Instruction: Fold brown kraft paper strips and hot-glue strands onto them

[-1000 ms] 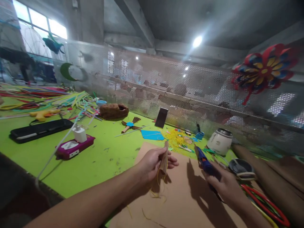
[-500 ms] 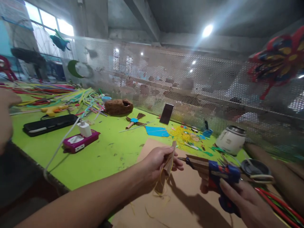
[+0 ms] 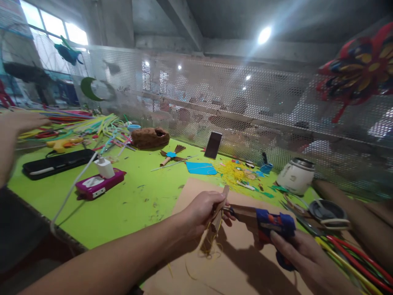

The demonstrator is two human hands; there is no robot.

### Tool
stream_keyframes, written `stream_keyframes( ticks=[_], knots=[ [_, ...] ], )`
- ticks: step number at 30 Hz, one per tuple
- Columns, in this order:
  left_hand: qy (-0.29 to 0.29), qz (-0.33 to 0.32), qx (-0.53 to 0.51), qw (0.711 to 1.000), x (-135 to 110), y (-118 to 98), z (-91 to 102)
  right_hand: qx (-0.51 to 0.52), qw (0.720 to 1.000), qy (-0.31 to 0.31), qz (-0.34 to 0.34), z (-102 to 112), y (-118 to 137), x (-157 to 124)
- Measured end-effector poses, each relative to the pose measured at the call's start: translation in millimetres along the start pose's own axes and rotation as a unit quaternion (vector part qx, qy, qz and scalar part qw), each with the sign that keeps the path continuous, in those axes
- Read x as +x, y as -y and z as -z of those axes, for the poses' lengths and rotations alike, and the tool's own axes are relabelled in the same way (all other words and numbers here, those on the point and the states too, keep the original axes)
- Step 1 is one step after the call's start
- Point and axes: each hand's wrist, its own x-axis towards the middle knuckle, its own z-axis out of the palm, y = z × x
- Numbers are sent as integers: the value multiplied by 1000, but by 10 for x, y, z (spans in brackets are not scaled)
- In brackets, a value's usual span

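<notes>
My left hand [image 3: 201, 211] is closed around a folded strip of brown paper [image 3: 220, 209], with thin yellow strands [image 3: 210, 248] dangling below it. In my right hand [image 3: 302, 250] is a blue hot glue gun [image 3: 272, 225], fingers wrapped round its handle. The gun's nozzle meets the paper strip near my left fingertips; whether glue is coming out cannot be made out. Under both hands lies a sheet of brown card [image 3: 196, 192] on the green tabletop.
A purple power strip [image 3: 101, 184] with a white plug and cable sits left, beside a black case [image 3: 59, 162]. Blue paper [image 3: 201, 168], a phone [image 3: 213, 144] and yellow shreds [image 3: 233, 172] lie beyond. A white pot [image 3: 296, 176] stands right. Other people's arms reach in from both sides.
My right hand has brought the glue gun leftward, so its nozzle now reaches the paper strip. At far left, another person's hand has extended over the coloured pipe cleaners.
</notes>
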Motion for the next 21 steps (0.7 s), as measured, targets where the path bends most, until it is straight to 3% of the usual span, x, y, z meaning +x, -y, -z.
stream_keyframes(
  ticks=[10,21],
  knots=[
    [-6,0,4,1000,1,3,-15,5,1000,-19,-12,-26,2,-9],
    [-41,27,-14,999,-16,-15,-31,-14,1000,9,-6,-23,51,-41]
  ],
)
